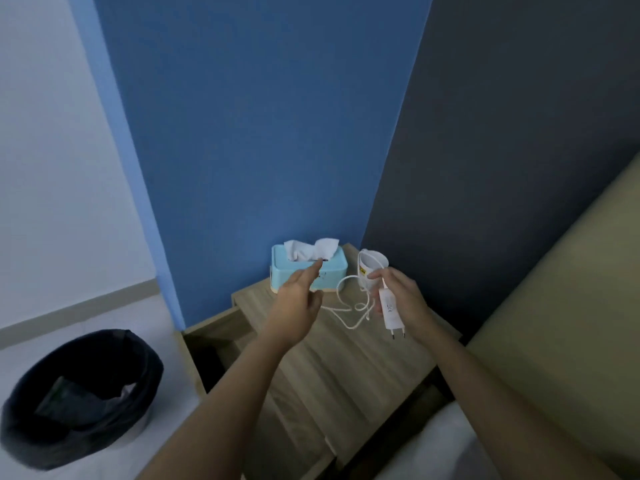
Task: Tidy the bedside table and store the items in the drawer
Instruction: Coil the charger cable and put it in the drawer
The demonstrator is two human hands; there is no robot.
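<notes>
My right hand grips a white charger plug above the wooden bedside table, prongs pointing down toward me. Its white cable trails in loops on the tabletop. A white cup-like container stands just behind that hand, touching the fingertips. My left hand hovers open with its fingers spread, reaching toward a light blue tissue box at the table's back edge. White tissue sticks out of the box top. The drawer is pulled out on the table's left side, its inside dark.
A black bin lined with a bag stands on the pale floor at lower left. A blue wall rises behind the table, a dark grey wall to the right. A tan headboard and white bedding border the table's right side.
</notes>
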